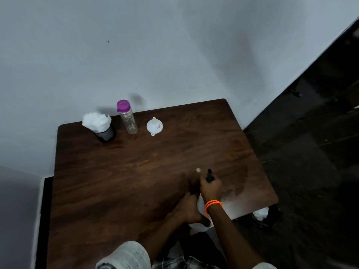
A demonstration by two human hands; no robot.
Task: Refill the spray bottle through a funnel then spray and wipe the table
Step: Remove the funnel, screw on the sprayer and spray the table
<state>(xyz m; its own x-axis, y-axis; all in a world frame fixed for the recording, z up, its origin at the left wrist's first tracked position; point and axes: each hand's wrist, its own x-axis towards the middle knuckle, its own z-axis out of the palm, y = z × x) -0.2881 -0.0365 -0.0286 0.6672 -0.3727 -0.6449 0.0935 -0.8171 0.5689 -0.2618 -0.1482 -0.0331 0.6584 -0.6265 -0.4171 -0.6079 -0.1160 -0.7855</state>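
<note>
**Both hands on the spray bottle at the near table edge**

Low in the frame, right of centre, you are gripping the white spray bottle (200,205) with both hands above the near part of the wooden table (136,181). Your left hand (189,210) is wrapping its fingers around the bottle's body, thumb below. Your right hand (210,188), with orange bands at the wrist, is curling around the black spray head (209,176), whose nozzle is poking up past your knuckles. How much liquid the bottle is holding cannot be told; your hands are covering most of it.

Along the far edge, toward the upper left of the frame, a white funnel (154,126) is sitting mouth-down, spout up. Just left of it a clear water bottle (128,120) with a purple cap is standing upright, looking empty or nearly so. Further left, a dark cup (105,133) is holding bunched white tissues (96,119).
</note>
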